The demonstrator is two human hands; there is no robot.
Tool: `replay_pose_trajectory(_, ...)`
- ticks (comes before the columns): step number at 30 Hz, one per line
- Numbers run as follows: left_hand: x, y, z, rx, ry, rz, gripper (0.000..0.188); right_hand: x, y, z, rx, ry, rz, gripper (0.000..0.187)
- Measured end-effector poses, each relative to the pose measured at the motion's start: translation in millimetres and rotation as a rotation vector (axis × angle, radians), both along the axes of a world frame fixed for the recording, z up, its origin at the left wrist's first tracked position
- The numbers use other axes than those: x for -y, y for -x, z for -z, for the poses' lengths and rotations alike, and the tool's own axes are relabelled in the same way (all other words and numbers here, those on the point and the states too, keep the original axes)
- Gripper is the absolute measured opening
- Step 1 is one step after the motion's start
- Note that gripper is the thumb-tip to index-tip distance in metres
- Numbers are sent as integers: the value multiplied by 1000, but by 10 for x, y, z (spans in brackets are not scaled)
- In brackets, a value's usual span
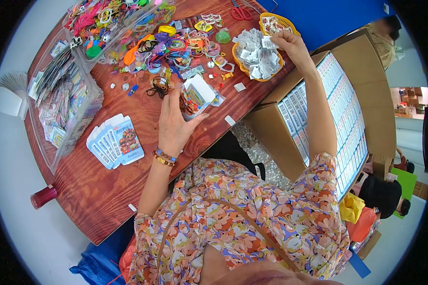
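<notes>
Glossy wood-look tbl [95, 199], smooth cardbd box [202, 90], shiny plastic bin [96, 97].

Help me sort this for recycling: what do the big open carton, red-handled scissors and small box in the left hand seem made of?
Big open carton: probably cardboard, matte brown with stiff folded flaps.
Red-handled scissors: handles look like smooth, solid-red plastic; blades too small to judge.
Small box in the left hand: likely paperboard, smooth and printed, judging by its thin white flap.
</notes>
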State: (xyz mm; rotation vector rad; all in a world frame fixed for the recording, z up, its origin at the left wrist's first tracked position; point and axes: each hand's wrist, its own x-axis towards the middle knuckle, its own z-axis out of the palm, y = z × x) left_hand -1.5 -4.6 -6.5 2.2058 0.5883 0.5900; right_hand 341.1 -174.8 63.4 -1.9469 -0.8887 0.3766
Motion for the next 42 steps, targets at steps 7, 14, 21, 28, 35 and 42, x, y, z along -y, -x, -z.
replay_pose_trajectory(7,-2,-320,-79,44,-83,44,82,-160,294,-282,-223,0,-12,8)
replay_pose_trajectory(14,63,-502,-216,8,-205,-35,84,-515,1047,-436,-133,-10,-273,8)
replay_pose_trajectory(21,14,-369,-197,16,-223,-107,88,-790,1450,-438,0,84,-274,10)
replay_pose_trajectory(28,-45,-288,-158,69,-184,-162,83,-884,1567,-458,196,116,-308,8)
replay_pose_trajectory(35,-100,-233,-117,70,-216,-177,80,-977,1595,-470,580,281,-451,14)
replay_pose_trajectory(42,-78,-271,-24,132,-209,-181,79,-966,1490,-507,477,130,-363,14)
